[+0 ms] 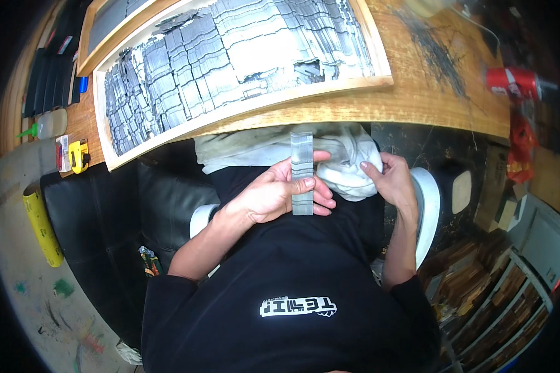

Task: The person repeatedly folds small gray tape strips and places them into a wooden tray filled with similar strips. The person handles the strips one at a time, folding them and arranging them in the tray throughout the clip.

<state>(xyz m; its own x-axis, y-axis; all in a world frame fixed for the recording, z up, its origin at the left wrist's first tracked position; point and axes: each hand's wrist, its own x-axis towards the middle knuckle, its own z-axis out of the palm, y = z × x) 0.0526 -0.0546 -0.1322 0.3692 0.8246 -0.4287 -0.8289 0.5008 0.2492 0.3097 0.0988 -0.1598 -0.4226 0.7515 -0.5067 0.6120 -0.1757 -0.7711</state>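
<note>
My left hand point(274, 191) grips a narrow grey strip point(302, 168) with dark wavy bands across it, thumb on its face and fingers behind. The strip stands lengthwise over my lap, pointing at the table. To its right, my right hand point(393, 177) pinches the edge of a whitish, grey-stained cloth point(348, 165) that lies across my lap under the table edge. Beyond both hands, a wooden-framed tray point(249, 112) rests on the table, filled with similar grey banded pieces laid side by side. Some white backing shows between them.
The wooden table point(442, 112) carries a pile of thin dark slivers point(438, 53) at right and a red can point(511, 83) near its edge. At left are a yellow tape measure point(79, 156) and a bottle with a green tip point(46, 124). A yellow tube point(42, 227) is beside the black seat point(93, 217).
</note>
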